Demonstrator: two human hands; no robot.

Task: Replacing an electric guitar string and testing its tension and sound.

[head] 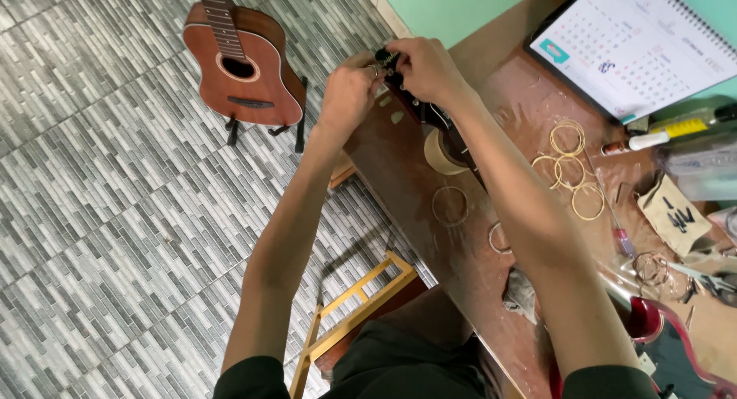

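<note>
While both hands close on it, the dark guitar headstock (393,70) sits at the table's far edge: left hand (349,92) pinching its near side, right hand (426,67) wrapped over the top. Just behind the grip, a tape roll (441,155). Farther right, coiled strings (572,168) on the brown table (399,176). Well left, on tiled floor, an acoustic guitar (242,65) on a stand.

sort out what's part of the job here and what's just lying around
In use:
left hand and right hand, both on the dark guitar headstock
guitar neck along the brown table

Lying about:
coiled strings
screwdriver
calendar
acoustic guitar on a stand on the tiled floor
wooden chair
</note>
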